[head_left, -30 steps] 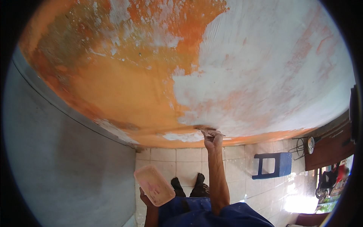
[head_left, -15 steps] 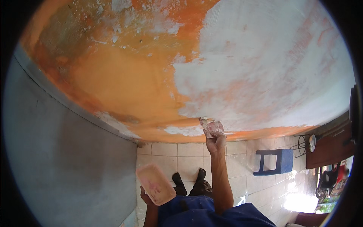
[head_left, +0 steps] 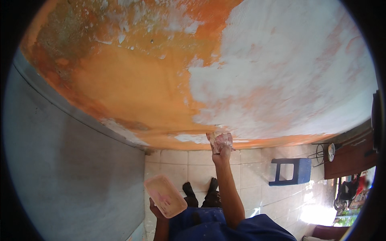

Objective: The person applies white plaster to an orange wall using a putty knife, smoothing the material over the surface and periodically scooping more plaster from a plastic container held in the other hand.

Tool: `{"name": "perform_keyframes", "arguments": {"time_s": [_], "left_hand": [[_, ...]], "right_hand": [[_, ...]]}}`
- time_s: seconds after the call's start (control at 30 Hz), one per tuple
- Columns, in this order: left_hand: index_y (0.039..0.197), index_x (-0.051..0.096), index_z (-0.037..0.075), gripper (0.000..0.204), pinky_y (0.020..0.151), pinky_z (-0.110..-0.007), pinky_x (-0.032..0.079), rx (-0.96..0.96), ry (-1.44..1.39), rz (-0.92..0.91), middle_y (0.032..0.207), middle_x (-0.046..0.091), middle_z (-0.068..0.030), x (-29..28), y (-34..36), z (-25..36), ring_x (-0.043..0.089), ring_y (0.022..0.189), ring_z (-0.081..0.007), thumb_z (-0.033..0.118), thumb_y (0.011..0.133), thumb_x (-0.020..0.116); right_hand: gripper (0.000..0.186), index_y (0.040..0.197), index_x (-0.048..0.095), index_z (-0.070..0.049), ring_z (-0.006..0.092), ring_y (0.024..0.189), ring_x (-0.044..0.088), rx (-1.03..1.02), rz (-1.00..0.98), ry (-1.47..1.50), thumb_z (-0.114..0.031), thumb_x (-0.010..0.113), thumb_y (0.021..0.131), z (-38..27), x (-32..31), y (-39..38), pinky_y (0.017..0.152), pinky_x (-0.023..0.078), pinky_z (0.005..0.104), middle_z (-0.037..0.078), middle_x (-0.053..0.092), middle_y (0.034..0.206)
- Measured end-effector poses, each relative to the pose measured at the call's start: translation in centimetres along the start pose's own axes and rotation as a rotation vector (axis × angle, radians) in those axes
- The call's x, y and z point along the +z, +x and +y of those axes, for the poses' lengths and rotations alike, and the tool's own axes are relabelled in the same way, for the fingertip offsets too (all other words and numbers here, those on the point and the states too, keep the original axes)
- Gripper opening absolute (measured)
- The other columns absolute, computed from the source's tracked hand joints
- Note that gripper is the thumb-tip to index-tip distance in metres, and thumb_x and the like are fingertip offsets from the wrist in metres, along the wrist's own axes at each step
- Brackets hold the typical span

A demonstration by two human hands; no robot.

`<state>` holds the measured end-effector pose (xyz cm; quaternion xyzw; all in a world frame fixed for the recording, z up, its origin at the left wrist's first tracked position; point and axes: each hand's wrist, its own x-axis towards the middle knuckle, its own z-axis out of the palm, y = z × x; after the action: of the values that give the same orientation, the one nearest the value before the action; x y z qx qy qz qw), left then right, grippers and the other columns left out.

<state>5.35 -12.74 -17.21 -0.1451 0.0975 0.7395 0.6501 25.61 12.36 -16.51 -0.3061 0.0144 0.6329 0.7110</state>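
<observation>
Ahead of me is a wall, patchy orange on the left and white putty on the right, with flaking speckles higher up. My right hand is closed on a putty-smeared scraper, its blade against or very near the low part of the wall, where orange meets a white patch. My left hand grips a pale pink plastic tray from the side, low at my left; some pinkish residue lies inside it.
A grey panel borders the left. Below are the tiled floor and my dark-clad feet. To the right are a blue stool, a metal stand, brown furniture and a motorbike by a bright opening.
My right hand with the scraper rose a little, then moved left and slightly down along the wall, the blade's face turning more into view. My left hand and tray barely moved.
</observation>
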Motion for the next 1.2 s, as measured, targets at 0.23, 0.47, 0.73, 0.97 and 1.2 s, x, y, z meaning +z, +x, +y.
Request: {"name": "perform_keyframes", "arguments": {"time_s": [0.23,0.47,0.73,0.97,1.2], "left_hand": [[0.118,0.041,0.006,0.036,0.082,-0.035,0.046,0.200,0.441,0.088,0.110,0.050,-0.0085,3.8,1.1,-1.7,0.052,0.097,-0.0210,0.028,0.091,0.034],[0.129,0.034,0.009,0.059,0.093,-0.049,0.036,0.104,0.315,-0.025,0.125,0.042,-0.0129,-0.8,2.0,0.2,0.044,0.111,-0.0326,0.045,0.083,0.044],[0.127,0.035,0.009,0.057,0.092,-0.047,0.037,0.188,0.376,0.017,0.123,0.043,-0.0128,-1.4,1.4,0.3,0.045,0.110,-0.0316,0.044,0.083,0.043],[0.127,0.035,0.009,0.055,0.092,-0.045,0.038,0.183,0.462,0.052,0.122,0.044,-0.0120,-2.2,1.1,0.3,0.045,0.109,-0.0307,0.043,0.084,0.043],[0.126,0.036,0.009,0.055,0.091,-0.044,0.038,0.458,1.569,0.181,0.122,0.044,-0.0111,1.5,-0.4,-0.6,0.045,0.109,-0.0297,0.040,0.082,0.047]], "right_hand": [[0.024,0.088,0.052,0.003,0.0234,0.082,0.056,-0.092,0.250,-0.189,0.007,0.035,0.071,0.0,4.9,-0.1,0.074,0.051,0.0333,0.012,0.056,0.088],[0.020,0.091,0.056,0.004,0.0226,0.083,0.057,-0.061,0.396,-0.177,0.009,0.045,0.075,-0.3,7.5,-1.7,0.076,0.049,0.0303,0.015,0.059,0.090],[0.037,0.114,0.045,-0.004,0.0234,0.096,0.054,0.028,-0.030,0.029,0.009,0.045,0.079,-0.7,1.5,-4.9,0.083,0.047,0.0323,0.011,0.053,0.108],[0.045,0.114,0.040,-0.007,0.0279,0.092,0.053,0.024,0.046,-0.053,0.012,0.039,0.074,4.6,-6.7,2.5,0.078,0.049,0.0400,0.012,0.050,0.105],[0.012,0.081,0.046,0.002,0.0300,0.064,0.056,0.061,0.267,-0.123,0.006,0.038,0.072,6.4,1.6,3.4,0.061,0.050,0.0381,0.015,0.052,0.073]]}}
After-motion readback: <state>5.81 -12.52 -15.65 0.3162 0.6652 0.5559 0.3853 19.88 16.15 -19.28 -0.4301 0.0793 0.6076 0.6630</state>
